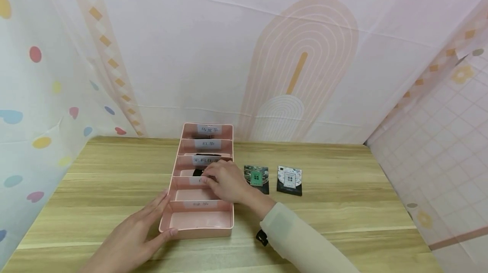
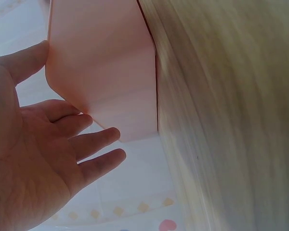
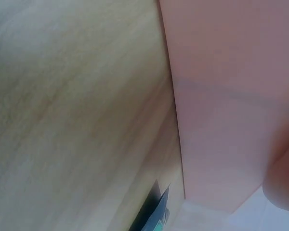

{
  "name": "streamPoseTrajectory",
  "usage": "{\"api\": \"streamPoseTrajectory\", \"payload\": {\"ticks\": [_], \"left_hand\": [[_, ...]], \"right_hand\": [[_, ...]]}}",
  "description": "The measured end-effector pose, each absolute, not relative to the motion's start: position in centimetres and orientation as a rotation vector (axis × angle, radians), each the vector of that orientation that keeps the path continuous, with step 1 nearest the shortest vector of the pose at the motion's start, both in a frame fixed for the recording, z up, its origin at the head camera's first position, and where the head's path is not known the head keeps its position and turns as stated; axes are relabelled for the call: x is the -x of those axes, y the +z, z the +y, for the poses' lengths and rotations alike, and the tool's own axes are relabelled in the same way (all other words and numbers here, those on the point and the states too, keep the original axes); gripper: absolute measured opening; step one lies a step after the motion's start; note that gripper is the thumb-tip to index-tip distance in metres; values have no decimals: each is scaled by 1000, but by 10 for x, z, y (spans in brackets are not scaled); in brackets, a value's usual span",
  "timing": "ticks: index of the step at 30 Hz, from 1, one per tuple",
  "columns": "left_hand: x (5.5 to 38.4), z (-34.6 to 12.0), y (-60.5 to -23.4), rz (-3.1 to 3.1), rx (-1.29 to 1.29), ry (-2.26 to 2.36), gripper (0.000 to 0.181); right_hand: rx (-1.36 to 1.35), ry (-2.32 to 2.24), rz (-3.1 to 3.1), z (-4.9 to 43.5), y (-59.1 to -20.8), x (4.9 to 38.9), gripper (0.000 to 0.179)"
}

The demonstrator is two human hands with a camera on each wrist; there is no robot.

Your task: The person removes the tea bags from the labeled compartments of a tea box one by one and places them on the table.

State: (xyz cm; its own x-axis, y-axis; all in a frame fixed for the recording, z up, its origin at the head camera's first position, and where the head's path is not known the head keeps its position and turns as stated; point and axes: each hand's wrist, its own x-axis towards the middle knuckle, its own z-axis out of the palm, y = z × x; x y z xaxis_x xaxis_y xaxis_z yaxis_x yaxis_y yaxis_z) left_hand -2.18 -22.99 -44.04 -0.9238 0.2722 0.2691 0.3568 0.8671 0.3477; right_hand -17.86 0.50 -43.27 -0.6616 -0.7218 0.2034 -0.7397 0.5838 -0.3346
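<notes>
A long pink box (image 1: pixel 200 234) with several compartments stands on the table, a paper label with Chinese characters on each divider. My right hand (image 1: pixel 228 182) reaches over its right wall into the middle compartment. There its fingertips pinch a dark sachet (image 1: pixel 198 172), mostly hidden by the hand and a divider. In the right wrist view only a blurred finger (image 3: pixel 283 180) shows beside the pink wall. My left hand (image 1: pixel 131 230) rests at the near left corner of the box, fingers extended along the left side and thumb on the front rim; the left wrist view shows these fingers spread.
To the right of the box lie a green and black tea sachet (image 1: pixel 256 178) and a white and black one (image 1: pixel 289 180). A small black object (image 1: pixel 262 237) lies partly under the right sleeve (image 1: pixel 301 235). Patterned cloth (image 1: pixel 183 52) hangs behind the wooden table (image 1: pixel 343 222).
</notes>
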Motion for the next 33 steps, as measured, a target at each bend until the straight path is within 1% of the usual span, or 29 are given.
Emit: {"api": "streamPoseTrajectory", "payload": {"ticks": [8,20,28,33], "left_hand": [[22,-230,-440,-2820,480,-582,80],[21,-230,-441,-2810,486,-573,79],[22,-230,-440,-2827,496,-600,76],[22,-230,-440,-2831,495,-600,75]], "right_hand": [[-1240,706,-2749,4,-432,178,14],[-1150,1082,-2713,6,-436,179,7],[-1118,1337,-2707,12,-429,178,10],[-1104,1364,-2687,14,-423,179,10]]}}
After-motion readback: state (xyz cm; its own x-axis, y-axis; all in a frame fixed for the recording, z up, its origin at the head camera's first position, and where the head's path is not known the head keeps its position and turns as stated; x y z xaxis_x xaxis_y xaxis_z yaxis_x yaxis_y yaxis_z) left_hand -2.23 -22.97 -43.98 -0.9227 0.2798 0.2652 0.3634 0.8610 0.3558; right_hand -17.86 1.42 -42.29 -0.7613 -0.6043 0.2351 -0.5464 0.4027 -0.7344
